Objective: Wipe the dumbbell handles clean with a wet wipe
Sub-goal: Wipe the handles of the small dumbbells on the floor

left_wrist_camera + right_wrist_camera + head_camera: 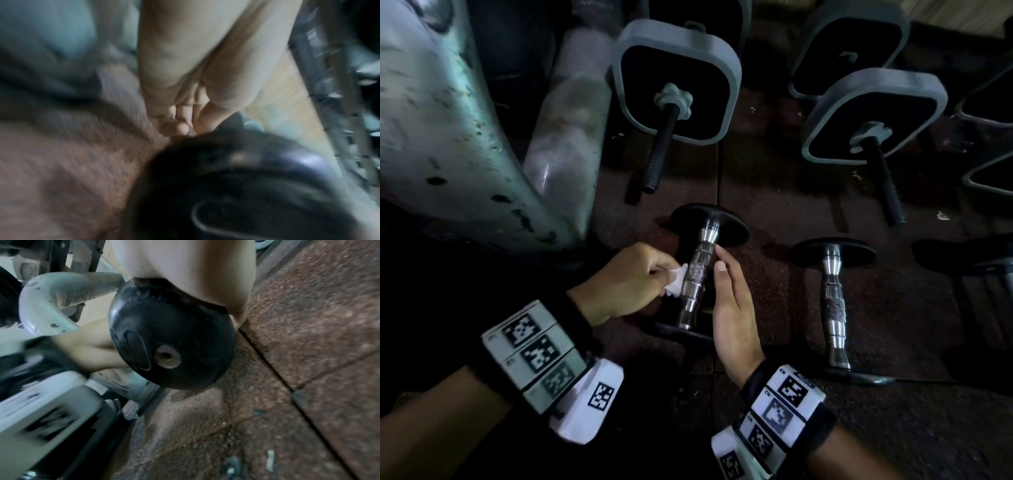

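A small dumbbell lies on the rubber floor, its chrome handle [697,274] knurled in the middle between two black end plates. My left hand [633,281] pinches a crumpled white wet wipe [676,281] against the handle's left side. My right hand [732,301] lies flat along the handle's right side with fingers straight, close beside it. In the right wrist view the near black end plate [170,344] fills the middle, under my palm. The left wrist view is blurred; curled fingers [180,116] show above the dark plate [236,178].
A second chrome dumbbell [834,305] lies to the right, a third at the right edge. Behind stand grey square-plated dumbbells [674,82], [873,116] with black threaded bars. A curved pale metal frame tube [448,137] rises at the left. Floor is reddish rubber tile [308,337].
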Available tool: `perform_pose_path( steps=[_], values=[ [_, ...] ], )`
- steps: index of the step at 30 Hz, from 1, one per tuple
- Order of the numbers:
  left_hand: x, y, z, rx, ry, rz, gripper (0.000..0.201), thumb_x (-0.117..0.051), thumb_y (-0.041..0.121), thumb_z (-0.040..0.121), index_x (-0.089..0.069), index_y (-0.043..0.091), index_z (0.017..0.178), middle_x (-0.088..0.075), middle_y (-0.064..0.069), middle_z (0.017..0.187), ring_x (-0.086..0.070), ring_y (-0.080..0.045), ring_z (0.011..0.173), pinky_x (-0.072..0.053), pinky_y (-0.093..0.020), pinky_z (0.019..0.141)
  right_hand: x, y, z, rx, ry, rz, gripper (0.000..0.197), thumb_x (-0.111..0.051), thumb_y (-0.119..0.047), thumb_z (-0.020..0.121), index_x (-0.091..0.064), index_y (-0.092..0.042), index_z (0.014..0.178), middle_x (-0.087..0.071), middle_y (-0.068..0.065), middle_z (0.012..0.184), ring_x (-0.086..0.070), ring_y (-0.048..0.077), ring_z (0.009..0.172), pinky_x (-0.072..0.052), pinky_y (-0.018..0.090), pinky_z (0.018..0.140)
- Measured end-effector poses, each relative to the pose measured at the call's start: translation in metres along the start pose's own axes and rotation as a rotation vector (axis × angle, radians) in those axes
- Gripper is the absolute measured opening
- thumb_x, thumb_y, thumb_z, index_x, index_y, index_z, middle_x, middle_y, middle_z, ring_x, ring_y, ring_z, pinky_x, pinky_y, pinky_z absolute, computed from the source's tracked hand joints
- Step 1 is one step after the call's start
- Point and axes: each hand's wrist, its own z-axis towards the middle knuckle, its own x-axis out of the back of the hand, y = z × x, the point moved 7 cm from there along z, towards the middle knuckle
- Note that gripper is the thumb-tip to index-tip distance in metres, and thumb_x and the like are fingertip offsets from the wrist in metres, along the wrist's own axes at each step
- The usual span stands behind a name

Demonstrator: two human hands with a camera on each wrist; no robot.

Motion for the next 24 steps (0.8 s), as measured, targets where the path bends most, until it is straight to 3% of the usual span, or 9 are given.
perform_pose_path(
  steps=[3,7,11,14,17,20,22,24],
  values=[
    [-0.008,0.003,-0.006,0.006,-0.013,-0.066,0.021,-0.055,0.005,0.097,-0.076,0.011,0.098,-0.075,0.002,0.083,-0.064,0.001,0.068,-0.05,-0.016,0.071,0.002,0.0,0.0,-0.006,0.02,0.012,0.057,-0.036,-0.065,0.09,-0.051,-0.041,0.139,-0.054,-0.013,0.142,-0.047,0.004,0.134,-0.034,0.04,0.118],
    [-0.017,-0.002,-0.014,0.064,-0.087,-0.134,0.023,-0.053,0.001,0.097,-0.074,0.003,0.09,-0.068,0.002,0.072,-0.056,0.002,0.062,-0.043,-0.013,0.064,-0.003,-0.006,-0.001,-0.012,0.02,0.015,0.055,-0.036,-0.06,0.092,-0.052,-0.036,0.139,-0.054,-0.013,0.142,-0.047,0.003,0.133,-0.034,0.039,0.118],
    [-0.016,-0.012,-0.026,0.135,-0.109,-0.104,0.021,-0.058,0.006,0.095,-0.077,0.013,0.088,-0.076,0.007,0.08,-0.066,0.003,0.074,-0.048,-0.014,0.077,-0.001,-0.007,-0.002,-0.021,0.006,0.013,0.04,-0.037,-0.048,0.104,-0.052,-0.036,0.14,-0.053,-0.014,0.142,-0.045,0.0,0.133,-0.033,0.038,0.119],
    [-0.021,-0.009,-0.029,0.139,-0.141,-0.165,0.022,-0.058,0.008,0.097,-0.076,0.013,0.085,-0.076,0.001,0.084,-0.067,-0.004,0.079,-0.048,-0.025,0.085,-0.001,-0.009,-0.004,-0.028,0.0,0.017,0.037,-0.037,-0.041,0.107,-0.052,-0.035,0.14,-0.052,-0.015,0.143,-0.044,-0.001,0.133,-0.032,0.036,0.119],
    [-0.012,-0.007,-0.034,0.142,-0.051,-0.03,0.016,-0.06,0.014,0.096,-0.076,0.017,0.097,-0.076,0.006,0.094,-0.068,-0.002,0.091,-0.05,-0.024,0.093,-0.001,-0.008,-0.004,-0.024,-0.014,0.002,0.039,-0.04,-0.047,0.104,-0.051,-0.037,0.14,-0.053,-0.013,0.143,-0.045,0.002,0.134,-0.034,0.039,0.118],
    [0.004,0.005,-0.043,0.08,0.024,0.072,0.015,-0.061,0.017,0.096,-0.074,0.023,0.097,-0.074,0.013,0.094,-0.067,0.0,0.094,-0.049,-0.023,0.089,0.005,-0.005,-0.005,-0.016,-0.03,-0.017,0.051,-0.052,-0.065,0.087,-0.048,-0.05,0.136,-0.052,-0.009,0.143,-0.049,0.01,0.133,-0.038,0.043,0.116],
    [0.01,0.014,-0.046,0.03,0.053,0.003,0.014,-0.061,0.019,0.096,-0.073,0.026,0.096,-0.074,0.014,0.093,-0.066,0.004,0.094,-0.048,-0.022,0.089,0.008,-0.008,-0.009,0.027,-0.08,-0.034,0.048,-0.061,-0.061,0.088,-0.048,-0.055,0.134,-0.047,-0.013,0.144,-0.046,0.005,0.133,-0.038,0.038,0.115],
    [0.009,0.02,-0.046,-0.014,0.078,-0.1,0.01,-0.063,0.022,0.094,-0.07,0.027,0.099,-0.074,0.01,0.097,-0.067,0.0,0.097,-0.049,-0.025,0.091,0.008,-0.016,-0.016,0.081,-0.166,-0.093,0.036,-0.065,-0.046,0.093,-0.057,-0.05,0.129,-0.041,-0.018,0.144,-0.041,-0.006,0.131,-0.039,0.027,0.112]
  ],
)
